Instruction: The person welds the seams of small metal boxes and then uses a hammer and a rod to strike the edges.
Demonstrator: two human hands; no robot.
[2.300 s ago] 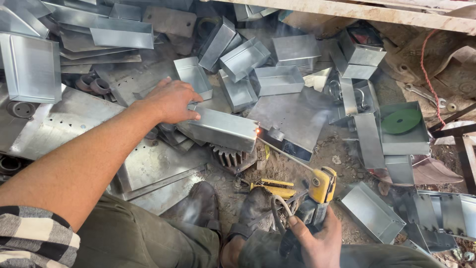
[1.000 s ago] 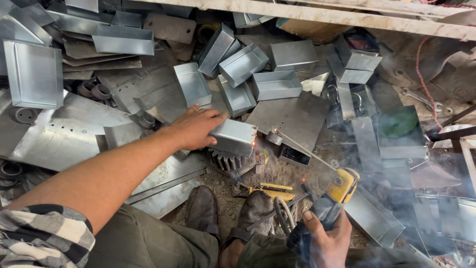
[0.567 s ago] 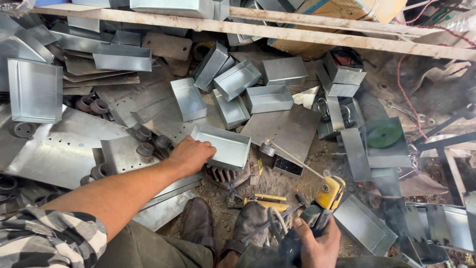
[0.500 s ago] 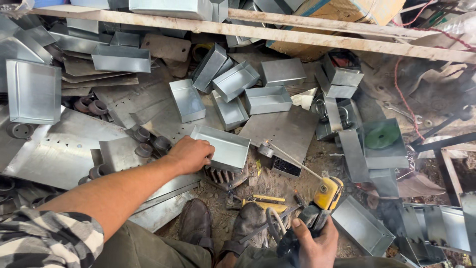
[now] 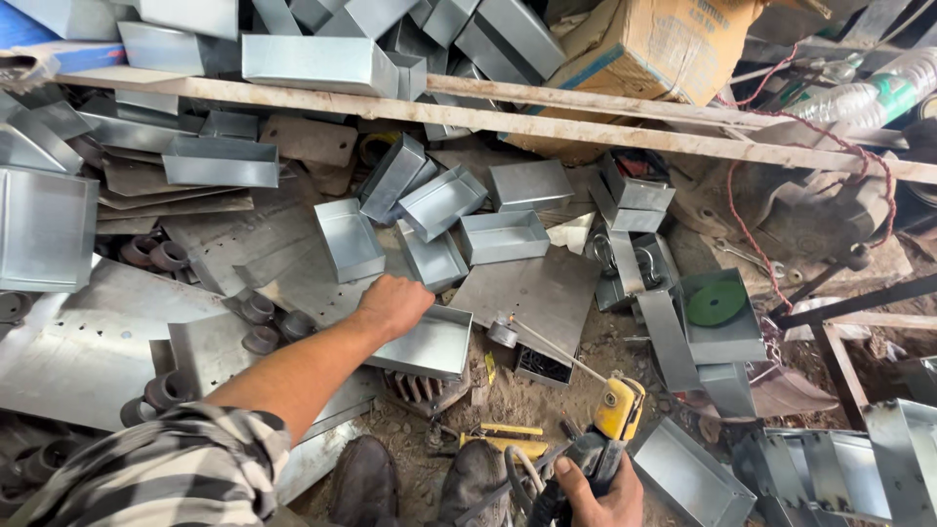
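Note:
My left hand (image 5: 392, 304) grips the near-left rim of an open galvanised metal box (image 5: 429, 344) that rests on a finned metal block (image 5: 420, 388). At the bottom edge my right hand (image 5: 597, 491) holds a yellow and black welding torch (image 5: 611, 422); its thin rod (image 5: 551, 351) points up-left toward the box's right corner. My two dark shoes (image 5: 366, 478) stand on the dirt floor below the box.
Several similar metal boxes (image 5: 503, 237) lie piled beyond. Flat steel sheets (image 5: 68, 342) and short pipe rings (image 5: 161, 256) lie at left. A wooden plank (image 5: 547, 127) crosses the top. A green disc (image 5: 715, 303) sits in a box at right. Yellow-handled pliers (image 5: 503, 441) lie by my shoes.
The sparks and smoke at the box's corner have stopped. The torch has drawn back from the box. My left hand has turned the box and shifted to its near rim.

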